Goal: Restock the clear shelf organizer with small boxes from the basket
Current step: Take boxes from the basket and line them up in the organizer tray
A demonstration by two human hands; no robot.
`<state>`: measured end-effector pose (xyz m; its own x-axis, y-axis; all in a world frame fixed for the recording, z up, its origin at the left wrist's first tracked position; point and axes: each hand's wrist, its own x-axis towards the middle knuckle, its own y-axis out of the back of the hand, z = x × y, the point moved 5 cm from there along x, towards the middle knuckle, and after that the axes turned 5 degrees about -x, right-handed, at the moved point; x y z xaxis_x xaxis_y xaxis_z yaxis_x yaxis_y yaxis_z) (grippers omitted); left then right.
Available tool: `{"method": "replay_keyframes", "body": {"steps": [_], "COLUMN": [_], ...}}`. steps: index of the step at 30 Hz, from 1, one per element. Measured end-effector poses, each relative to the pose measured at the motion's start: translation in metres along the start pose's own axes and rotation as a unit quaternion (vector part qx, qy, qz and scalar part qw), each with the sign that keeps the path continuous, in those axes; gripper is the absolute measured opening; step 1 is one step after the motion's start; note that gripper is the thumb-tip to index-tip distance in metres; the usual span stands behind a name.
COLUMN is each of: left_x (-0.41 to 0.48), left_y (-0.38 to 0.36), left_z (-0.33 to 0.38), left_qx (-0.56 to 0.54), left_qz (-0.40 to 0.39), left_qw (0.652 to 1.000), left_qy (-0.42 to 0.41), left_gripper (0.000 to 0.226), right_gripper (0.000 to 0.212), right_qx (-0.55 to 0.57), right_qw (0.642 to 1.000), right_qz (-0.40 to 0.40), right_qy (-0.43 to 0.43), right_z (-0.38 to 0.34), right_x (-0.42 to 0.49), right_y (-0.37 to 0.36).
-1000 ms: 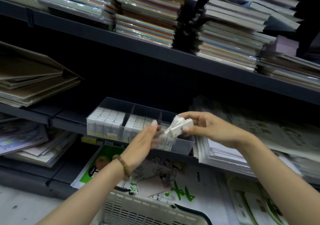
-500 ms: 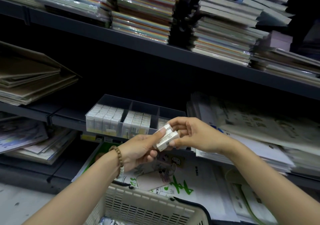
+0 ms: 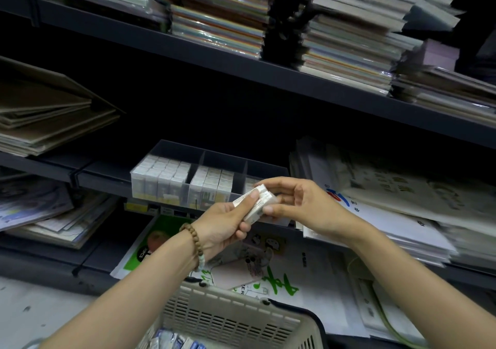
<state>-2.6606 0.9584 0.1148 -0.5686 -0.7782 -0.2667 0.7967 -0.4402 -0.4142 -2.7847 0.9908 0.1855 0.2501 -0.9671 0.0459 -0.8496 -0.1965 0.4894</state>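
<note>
While the small boxes [image 3: 256, 205] sit pinched between both hands as one tight bundle, their long axis slants from the left hand [image 3: 222, 226] up toward the right hand [image 3: 306, 209]. The left thumb presses on top with curled fingers beneath; the right fingertips [image 3: 269, 209] nip the far end. Just beyond the fingers lies the clear shelf organizer [image 3: 182, 145], its right-hand compartment nearest the right hand, so that hand probably sets them in. Below the wrists sits the basket [image 3: 228, 319].

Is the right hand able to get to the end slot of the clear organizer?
Probably yes. The right hand is just in front of the clear organizer, whose end slot is open on top with nothing between. It and the left hand both pinch the small boxes, though.
</note>
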Motion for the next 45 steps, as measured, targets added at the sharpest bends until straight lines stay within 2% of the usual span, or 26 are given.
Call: {"method": "replay_keyframes", "body": {"steps": [4, 6, 8, 9, 11, 13, 15, 16, 21, 24, 26, 29, 34, 38, 41, 45], "left_x": [0.0, 0.001, -0.004, -0.005, 0.002, 0.011, 0.017, 0.019, 0.019, 0.02, 0.02, 0.022, 0.021, 0.021, 0.022, 0.02], "left_y": [-0.006, 0.002, 0.015, 0.02, 0.029, 0.037, 0.041, 0.042, 0.043, 0.043, 0.044, 0.044, 0.044, 0.044, 0.045, 0.047], "left_z": [0.004, 0.015, 0.028, 0.029, 0.02, 0.008, 0.0, -0.001, -0.001, -0.002, -0.002, -0.003, -0.004, -0.004, -0.006, -0.009], "left_qx": [0.012, 0.112, 0.275, 0.362, 0.513, 0.614, 0.667, 0.674, 0.67, 0.67, 0.67, 0.67, 0.674, 0.688, 0.711, 0.731], "left_qz": [-0.011, 0.035, 0.099, 0.11, 0.113, 0.115, 0.118, 0.121, 0.132, 0.132, 0.135, 0.138, 0.141, 0.144, 0.14, 0.131], "left_qw": [0.999, 0.981, 0.91, 0.867, 0.791, 0.732, 0.691, 0.682, 0.677, 0.677, 0.675, 0.673, 0.667, 0.652, 0.63, 0.61], "left_qy": [-0.042, -0.154, -0.294, -0.324, -0.313, -0.271, -0.253, -0.256, -0.274, -0.275, -0.279, -0.282, -0.286, -0.283, -0.279, -0.276], "left_gripper": [0.058, 0.054, 0.054, 0.059, 0.075, 0.084, 0.086, 0.086, 0.084, 0.083, 0.082, 0.082, 0.083, 0.083, 0.083, 0.078], "right_gripper": [0.037, 0.037, 0.037, 0.037, 0.034, 0.032, 0.031, 0.03, 0.049, 0.047, 0.047, 0.054, 0.05, 0.063, 0.064, 0.063], "right_qx": [0.009, 0.013, 0.002, -0.015, -0.062, -0.102, -0.133, -0.148, -0.228, -0.188, -0.209, -0.309, -0.399, -0.455, -0.525, -0.533], "right_qw": [1.0, 0.999, 0.998, 0.997, 0.993, 0.988, 0.983, 0.981, 0.957, 0.966, 0.966, 0.943, 0.909, 0.882, 0.844, 0.838], "right_qz": [0.018, 0.038, 0.049, 0.049, 0.034, 0.012, -0.005, -0.01, -0.045, -0.041, -0.015, 0.034, 0.112, 0.119, 0.109, 0.117], "right_qy": [-0.001, -0.018, -0.047, -0.064, -0.093, -0.117, -0.128, -0.129, -0.175, -0.173, -0.153, -0.114, -0.05, -0.036, -0.018, -0.014], "right_z": [0.005, 0.009, 0.014, 0.018, 0.028, 0.038, 0.045, 0.048, 0.062, 0.065, 0.064, 0.065, 0.069, 0.078, 0.084, 0.085], "right_x": [0.002, 0.004, 0.006, 0.008, 0.015, 0.025, 0.036, 0.042, 0.063, 0.067, 0.066, 0.06, 0.041, 0.031, 0.031, 0.031], "right_y": [0.011, 0.03, 0.052, 0.062, 0.073, 0.075, 0.073, 0.072, 0.071, 0.067, 0.062, 0.048, 0.016, -0.003, -0.008, -0.01]}}
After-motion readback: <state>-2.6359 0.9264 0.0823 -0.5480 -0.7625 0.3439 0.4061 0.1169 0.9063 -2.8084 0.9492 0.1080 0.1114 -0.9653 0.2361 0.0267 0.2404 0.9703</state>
